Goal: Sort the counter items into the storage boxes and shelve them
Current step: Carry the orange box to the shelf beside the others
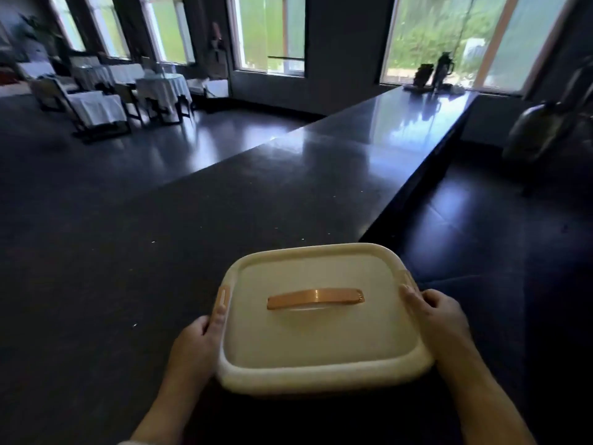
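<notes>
A cream storage box (321, 342) with its lid on fills the lower middle of the head view. An orange handle (316, 298) lies flat across the lid, and orange clips sit on its left and right sides. My left hand (197, 343) grips the box's left side, thumb up on the rim. On the opposite side my right hand (434, 316) grips the right edge beside the clip. The box is at the near end of the dark counter (192, 236); I cannot tell whether it rests on it or is lifted.
The long dark counter runs away to the far right, where a dark jug (442, 70) and small items stand by the window. Its right edge drops to the floor. Tables with white cloths (163, 86) and chairs stand at the far left.
</notes>
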`<state>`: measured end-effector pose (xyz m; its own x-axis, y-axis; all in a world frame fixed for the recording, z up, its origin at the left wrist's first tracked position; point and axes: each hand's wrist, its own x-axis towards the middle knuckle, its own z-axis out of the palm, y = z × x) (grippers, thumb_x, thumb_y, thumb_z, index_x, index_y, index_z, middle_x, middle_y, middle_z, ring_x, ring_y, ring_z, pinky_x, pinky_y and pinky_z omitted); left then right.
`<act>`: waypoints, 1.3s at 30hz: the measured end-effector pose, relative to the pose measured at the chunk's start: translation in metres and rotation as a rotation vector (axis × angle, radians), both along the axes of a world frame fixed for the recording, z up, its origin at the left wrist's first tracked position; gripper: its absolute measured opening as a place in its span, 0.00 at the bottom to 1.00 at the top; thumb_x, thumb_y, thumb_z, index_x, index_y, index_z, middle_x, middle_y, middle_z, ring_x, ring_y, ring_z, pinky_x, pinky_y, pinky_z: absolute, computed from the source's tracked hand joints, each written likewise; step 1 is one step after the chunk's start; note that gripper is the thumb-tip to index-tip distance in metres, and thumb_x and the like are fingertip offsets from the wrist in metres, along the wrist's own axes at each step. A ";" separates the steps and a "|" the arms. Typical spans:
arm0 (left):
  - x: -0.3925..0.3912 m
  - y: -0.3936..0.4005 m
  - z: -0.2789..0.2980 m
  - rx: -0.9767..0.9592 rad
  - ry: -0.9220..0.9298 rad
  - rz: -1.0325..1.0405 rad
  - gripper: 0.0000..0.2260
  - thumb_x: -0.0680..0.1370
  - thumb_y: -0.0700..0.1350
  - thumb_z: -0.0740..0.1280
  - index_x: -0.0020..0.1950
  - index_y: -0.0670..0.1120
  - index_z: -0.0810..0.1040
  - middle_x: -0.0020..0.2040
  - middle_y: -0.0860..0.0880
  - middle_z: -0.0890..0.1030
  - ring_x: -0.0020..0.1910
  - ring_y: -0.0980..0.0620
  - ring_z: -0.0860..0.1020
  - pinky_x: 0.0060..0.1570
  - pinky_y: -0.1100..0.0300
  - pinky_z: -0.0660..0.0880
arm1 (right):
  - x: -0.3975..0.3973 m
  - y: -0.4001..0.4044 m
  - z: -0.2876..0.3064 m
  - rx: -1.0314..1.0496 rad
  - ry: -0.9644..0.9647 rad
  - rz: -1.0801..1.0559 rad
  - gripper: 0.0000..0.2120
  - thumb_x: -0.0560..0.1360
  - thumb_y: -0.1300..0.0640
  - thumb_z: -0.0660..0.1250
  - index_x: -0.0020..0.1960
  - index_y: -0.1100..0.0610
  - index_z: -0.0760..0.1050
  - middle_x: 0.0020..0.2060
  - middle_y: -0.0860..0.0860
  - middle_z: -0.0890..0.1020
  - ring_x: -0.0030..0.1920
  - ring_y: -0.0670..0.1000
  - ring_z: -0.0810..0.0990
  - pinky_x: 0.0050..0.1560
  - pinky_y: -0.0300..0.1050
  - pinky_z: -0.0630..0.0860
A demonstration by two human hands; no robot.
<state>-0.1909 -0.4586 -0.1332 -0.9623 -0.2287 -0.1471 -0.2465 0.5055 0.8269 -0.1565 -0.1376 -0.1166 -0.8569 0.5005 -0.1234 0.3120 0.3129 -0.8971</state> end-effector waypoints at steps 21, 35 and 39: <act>-0.347 0.460 -0.009 -0.109 0.103 -0.772 0.22 0.79 0.58 0.62 0.37 0.40 0.76 0.33 0.45 0.78 0.35 0.49 0.75 0.33 0.54 0.65 | -0.127 0.369 -0.033 0.003 -0.095 -0.725 0.22 0.75 0.49 0.68 0.40 0.70 0.75 0.35 0.67 0.81 0.38 0.68 0.81 0.37 0.60 0.77; -0.485 0.789 -0.013 -0.009 0.066 -0.858 0.22 0.77 0.59 0.64 0.33 0.43 0.74 0.28 0.47 0.75 0.29 0.49 0.73 0.28 0.56 0.64 | -0.242 0.665 -0.042 -0.075 0.002 -0.836 0.22 0.74 0.50 0.69 0.40 0.71 0.74 0.34 0.67 0.81 0.31 0.57 0.77 0.32 0.49 0.71; -0.525 0.874 -0.022 -0.054 0.110 -0.873 0.24 0.78 0.60 0.62 0.34 0.41 0.74 0.29 0.45 0.76 0.30 0.47 0.74 0.30 0.54 0.64 | -0.282 0.746 -0.038 -0.090 0.042 -0.858 0.18 0.75 0.51 0.69 0.37 0.66 0.74 0.30 0.61 0.78 0.31 0.56 0.76 0.32 0.49 0.70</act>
